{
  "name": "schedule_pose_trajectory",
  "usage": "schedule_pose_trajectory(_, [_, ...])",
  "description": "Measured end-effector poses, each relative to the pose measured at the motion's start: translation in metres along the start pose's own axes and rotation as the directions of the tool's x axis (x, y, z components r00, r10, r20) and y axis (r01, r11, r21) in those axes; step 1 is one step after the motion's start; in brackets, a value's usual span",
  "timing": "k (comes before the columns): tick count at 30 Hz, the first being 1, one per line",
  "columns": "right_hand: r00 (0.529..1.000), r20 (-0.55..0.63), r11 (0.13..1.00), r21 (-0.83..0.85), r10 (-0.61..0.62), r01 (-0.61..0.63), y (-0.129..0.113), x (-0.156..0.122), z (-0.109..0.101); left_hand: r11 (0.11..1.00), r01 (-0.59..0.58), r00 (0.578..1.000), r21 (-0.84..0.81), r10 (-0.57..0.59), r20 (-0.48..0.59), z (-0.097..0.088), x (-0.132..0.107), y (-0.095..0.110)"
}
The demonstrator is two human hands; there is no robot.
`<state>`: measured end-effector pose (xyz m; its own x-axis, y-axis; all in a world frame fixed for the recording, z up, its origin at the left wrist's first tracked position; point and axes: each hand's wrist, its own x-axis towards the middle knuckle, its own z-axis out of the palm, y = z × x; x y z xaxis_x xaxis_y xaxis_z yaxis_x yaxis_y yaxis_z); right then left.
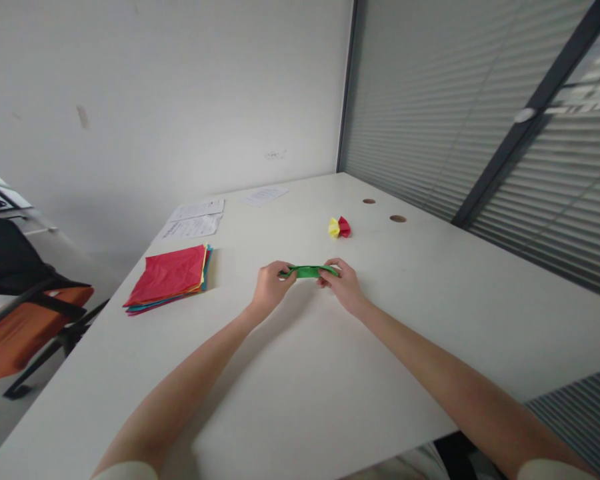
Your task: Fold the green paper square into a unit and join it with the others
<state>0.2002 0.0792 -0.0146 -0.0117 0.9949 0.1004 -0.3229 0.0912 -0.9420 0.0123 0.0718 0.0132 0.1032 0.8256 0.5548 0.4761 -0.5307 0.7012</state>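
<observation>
A narrow folded strip of green paper lies just above the white table, held at both ends. My left hand pinches its left end with curled fingers. My right hand pinches the right end the same way. Both forearms reach in from the near edge. Beyond the strip sit a small folded yellow piece and a red piece, touching each other.
A stack of coloured paper sheets, red on top, lies to the left. Printed white sheets lie at the far left by the wall. Two round cable holes are at the right. An orange chair stands left of the table.
</observation>
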Motion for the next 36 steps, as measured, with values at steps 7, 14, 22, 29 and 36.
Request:
schedule_pose_trajectory(7, [1.0,0.018,0.997,-0.08,0.011,-0.009,0.002,-0.002,0.005,0.999,-0.041,0.999,0.009,0.041,0.021,0.004,-0.004,0.0])
schedule_pose_trajectory(14, [0.998,-0.027,0.994,-0.094,-0.052,0.049,0.003,-0.003,0.006,0.993,0.028,0.998,-0.115,-0.022,0.051,0.002,-0.001,0.0])
schedule_pose_trajectory(22, [1.0,0.01,0.992,0.124,-0.028,0.026,0.007,-0.002,0.005,0.959,0.08,0.993,-0.27,-0.055,0.101,0.002,-0.002,0.001])
schedule_pose_trajectory(29, [0.999,0.032,0.992,0.122,-0.013,0.009,-0.001,-0.003,0.005,0.994,-0.084,0.985,-0.07,0.093,0.142,-0.007,0.001,-0.003])
schedule_pose_trajectory(36, [0.999,0.047,0.996,0.088,-0.004,-0.001,-0.003,-0.005,0.006,0.923,0.138,0.99,-0.36,-0.133,0.039,0.002,0.0,0.006])
